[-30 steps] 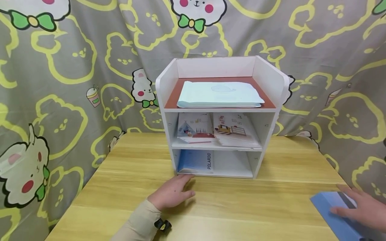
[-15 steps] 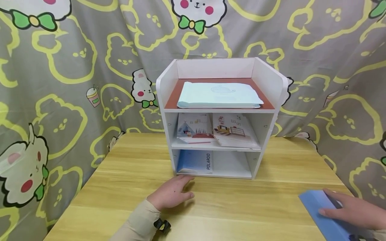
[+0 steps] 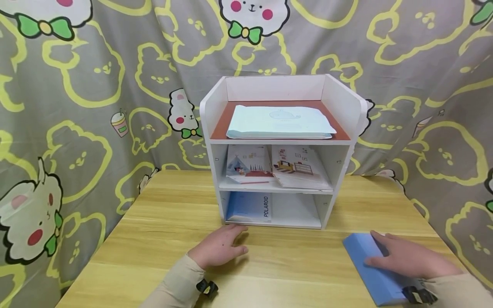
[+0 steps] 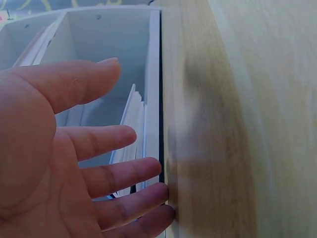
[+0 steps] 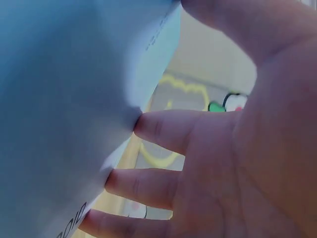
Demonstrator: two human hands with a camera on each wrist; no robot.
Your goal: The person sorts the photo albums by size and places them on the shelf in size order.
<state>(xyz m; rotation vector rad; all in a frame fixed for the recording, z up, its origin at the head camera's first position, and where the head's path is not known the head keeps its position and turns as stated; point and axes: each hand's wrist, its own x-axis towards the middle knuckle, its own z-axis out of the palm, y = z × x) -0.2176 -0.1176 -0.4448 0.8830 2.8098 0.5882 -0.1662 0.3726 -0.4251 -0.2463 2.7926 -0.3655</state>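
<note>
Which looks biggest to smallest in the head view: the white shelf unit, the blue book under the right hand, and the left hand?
1. White shelf unit.
2. Blue book, though nearness to the camera enlarges it.
3. Left hand, though the gap is small.

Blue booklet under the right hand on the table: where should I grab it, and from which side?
Probably the long edge nearest the table's right side. The blue booklet lies flat on the table under the right hand, so its flat face offers no grip. Come from the right, thumb under, fingers on top, pinching the thin edge.
</note>
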